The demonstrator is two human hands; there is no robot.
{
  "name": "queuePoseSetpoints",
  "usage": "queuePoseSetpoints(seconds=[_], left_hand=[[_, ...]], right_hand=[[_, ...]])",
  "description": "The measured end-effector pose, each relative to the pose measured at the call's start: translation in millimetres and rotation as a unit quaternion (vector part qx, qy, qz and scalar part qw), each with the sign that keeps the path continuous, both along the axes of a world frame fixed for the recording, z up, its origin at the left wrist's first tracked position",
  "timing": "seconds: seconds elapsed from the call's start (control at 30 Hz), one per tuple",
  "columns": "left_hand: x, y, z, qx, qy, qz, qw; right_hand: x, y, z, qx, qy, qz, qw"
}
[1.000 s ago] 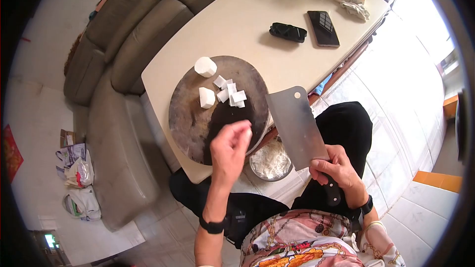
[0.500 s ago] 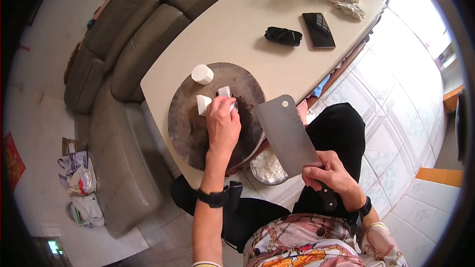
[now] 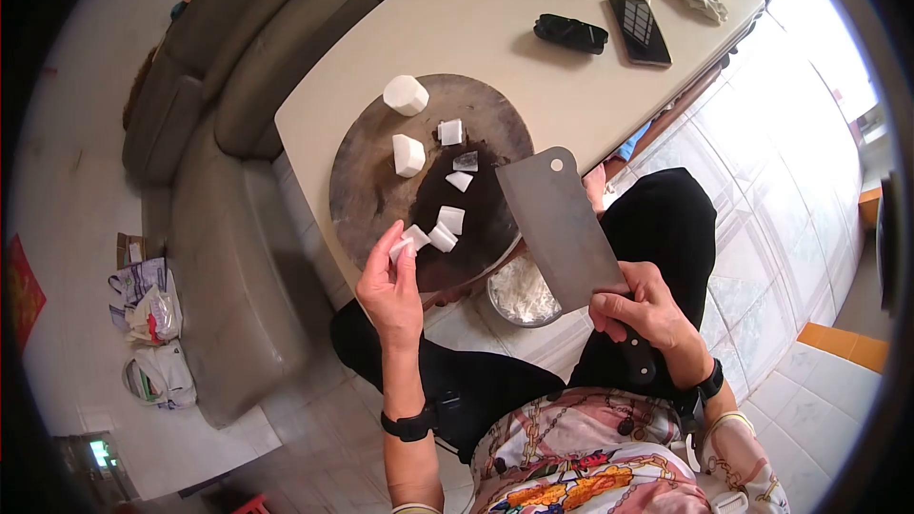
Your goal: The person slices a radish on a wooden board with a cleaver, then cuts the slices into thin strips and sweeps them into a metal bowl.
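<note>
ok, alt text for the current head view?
A person's right hand holds a cleaver beside a round chopping board, while the left hand pinches a small white piece at its near edge. Two larger white chunks and several smaller pieces lie on the board, which rests on a pale table; a bowl of white shreds shows below.

I count one cleaver [image 3: 562, 228] in my right grip [image 3: 640, 312]. Beyond my left grip [image 3: 392, 297]: one round board [image 3: 367, 195], two big white chunks [image 3: 406, 95] and at least six small white slices [image 3: 451, 220], overlaps blurring my exact tally. Between my grips, one bowl [image 3: 524, 323]; far ahead of both, one phone [image 3: 640, 30] and one black case [image 3: 570, 33].
</note>
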State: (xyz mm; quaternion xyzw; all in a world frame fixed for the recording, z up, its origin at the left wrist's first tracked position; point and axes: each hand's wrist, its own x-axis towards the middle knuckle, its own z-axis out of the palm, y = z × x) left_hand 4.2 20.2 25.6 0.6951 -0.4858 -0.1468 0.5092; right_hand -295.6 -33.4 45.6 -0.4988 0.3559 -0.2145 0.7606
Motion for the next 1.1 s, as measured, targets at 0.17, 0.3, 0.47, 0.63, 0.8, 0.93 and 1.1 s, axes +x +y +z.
queuePoseSetpoints(seconds=[0.17,0.3,0.47,0.63,0.8,0.93,1.1], left_hand=[[-4,11,5,0.072,0.222,0.028,0.972],[-9,12,3,0.084,0.112,0.022,0.99],[-10,13,1,0.077,0.002,0.038,0.996],[-3,19,-1,0.089,0.07,0.102,0.988],[7,21,5,0.107,0.06,0.028,0.992],[13,20,2,0.136,0.056,0.009,0.989],[9,19,9,0.132,-0.053,-0.02,0.99]], right_hand=[[6,3,-1,-0.006,0.002,0.007,1.0],[11,4,1,-0.004,0.005,0.014,1.0],[14,5,2,-0.006,0.017,0.013,1.0],[13,5,1,-0.006,0.011,0.006,1.0],[13,6,0,-0.001,0.013,0.007,1.0],[13,5,3,0.0,0.019,0.008,1.0],[14,5,4,0.002,0.03,0.001,1.0]])
